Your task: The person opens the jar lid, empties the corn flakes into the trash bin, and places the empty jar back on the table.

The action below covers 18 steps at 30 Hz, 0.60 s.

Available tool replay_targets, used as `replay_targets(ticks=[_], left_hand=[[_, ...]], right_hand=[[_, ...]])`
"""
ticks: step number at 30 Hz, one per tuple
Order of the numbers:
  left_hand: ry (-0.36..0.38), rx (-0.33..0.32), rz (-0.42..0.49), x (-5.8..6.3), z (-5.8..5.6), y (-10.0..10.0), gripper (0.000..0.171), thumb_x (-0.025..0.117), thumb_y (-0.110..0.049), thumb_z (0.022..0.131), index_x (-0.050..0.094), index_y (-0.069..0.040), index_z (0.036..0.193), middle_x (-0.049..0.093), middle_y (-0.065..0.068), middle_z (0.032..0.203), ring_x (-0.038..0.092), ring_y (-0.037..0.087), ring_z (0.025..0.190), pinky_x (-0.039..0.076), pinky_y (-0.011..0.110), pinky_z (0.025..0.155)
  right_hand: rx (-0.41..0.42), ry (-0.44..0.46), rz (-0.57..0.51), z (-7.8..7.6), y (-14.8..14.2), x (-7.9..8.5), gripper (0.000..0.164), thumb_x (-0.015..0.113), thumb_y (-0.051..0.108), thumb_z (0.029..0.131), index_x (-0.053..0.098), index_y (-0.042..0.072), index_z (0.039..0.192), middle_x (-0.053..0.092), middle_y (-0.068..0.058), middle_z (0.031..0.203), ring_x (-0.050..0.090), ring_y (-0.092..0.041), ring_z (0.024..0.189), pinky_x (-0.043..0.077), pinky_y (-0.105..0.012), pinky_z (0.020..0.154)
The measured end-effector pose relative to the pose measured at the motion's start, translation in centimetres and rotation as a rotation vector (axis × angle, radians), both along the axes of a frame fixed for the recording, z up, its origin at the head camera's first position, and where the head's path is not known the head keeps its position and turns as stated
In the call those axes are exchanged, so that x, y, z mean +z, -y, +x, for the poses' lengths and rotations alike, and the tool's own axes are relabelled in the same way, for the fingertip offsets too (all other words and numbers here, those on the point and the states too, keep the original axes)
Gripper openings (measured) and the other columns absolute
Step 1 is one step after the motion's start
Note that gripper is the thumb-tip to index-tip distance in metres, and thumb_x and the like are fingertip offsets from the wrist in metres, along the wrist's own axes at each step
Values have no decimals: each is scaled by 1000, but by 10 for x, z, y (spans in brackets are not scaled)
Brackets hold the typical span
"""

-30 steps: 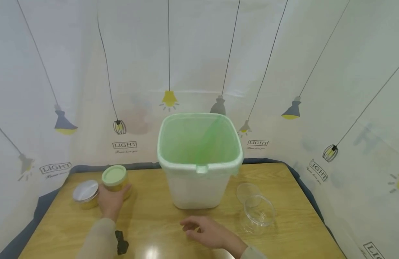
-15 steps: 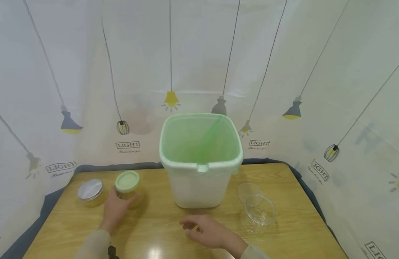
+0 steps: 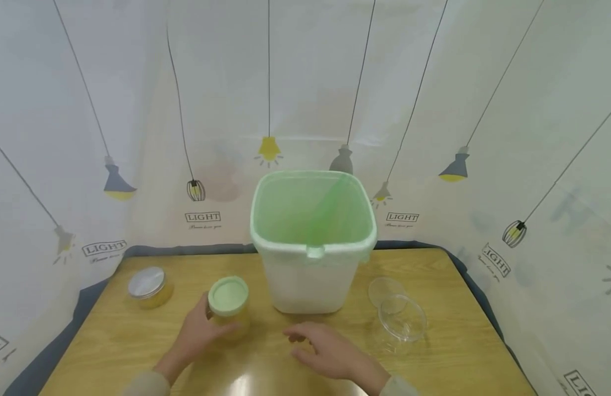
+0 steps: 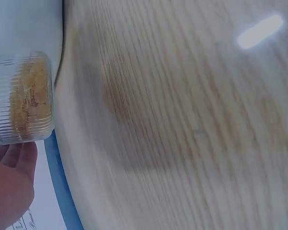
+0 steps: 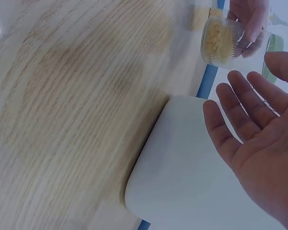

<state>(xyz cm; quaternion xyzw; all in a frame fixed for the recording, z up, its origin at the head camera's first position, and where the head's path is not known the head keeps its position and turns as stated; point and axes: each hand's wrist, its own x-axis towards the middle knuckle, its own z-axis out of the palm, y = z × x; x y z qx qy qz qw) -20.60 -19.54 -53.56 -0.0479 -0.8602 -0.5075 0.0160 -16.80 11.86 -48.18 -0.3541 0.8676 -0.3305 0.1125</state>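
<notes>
A clear ribbed jar with a pale green lid stands upright in my left hand, thumb and fingers around its sides. Yellowish flaky pieces fill its lower part, as the right wrist view shows. Beneath the jar, a soft shadow falls on the wooden table in the left wrist view. My right hand hovers in front of the white bin, fingers loosely bent and nothing in them. Its palm and spread fingers show in the right wrist view, with the jar beyond.
The tall bin has a green liner and stands at the back middle. A silver-lidded jar sits at the far left. Right of the bin lie a clear plastic tub and a clear round lid. A printed curtain surrounds the table.
My left hand has carried the green-lidded jar rightward and nearer to me, away from the silver-lidded one. The right hand has hardly moved. The head view has shifted slightly.
</notes>
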Motion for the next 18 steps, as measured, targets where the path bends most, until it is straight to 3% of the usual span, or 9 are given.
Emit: replay_targets(ticks=[7,13,18], left_hand=[[22,-129,71,8,17,-26,89,90,-28,65,43,-18,140,59,0,135,53,26,128,42,53,109],[10,-210,77,7,27,-48,83,92,-33,62,49,-26,133,62,-10,127,57,17,121,44,51,105],[-18,-294,78,4,33,-62,80,90,-36,64,49,-32,133,61,-14,127,57,11,120,45,48,103]], right_hand=[[-63,22,-3,2,-1,8,50,53,38,99,47,9,140,63,-5,125,61,-15,105,54,-25,85],[-136,-118,71,5,3,19,70,52,55,95,38,10,146,49,-6,143,50,-24,129,48,-45,104],[-142,-196,77,6,9,27,76,59,56,90,34,17,150,49,-4,143,49,-22,130,48,-45,104]])
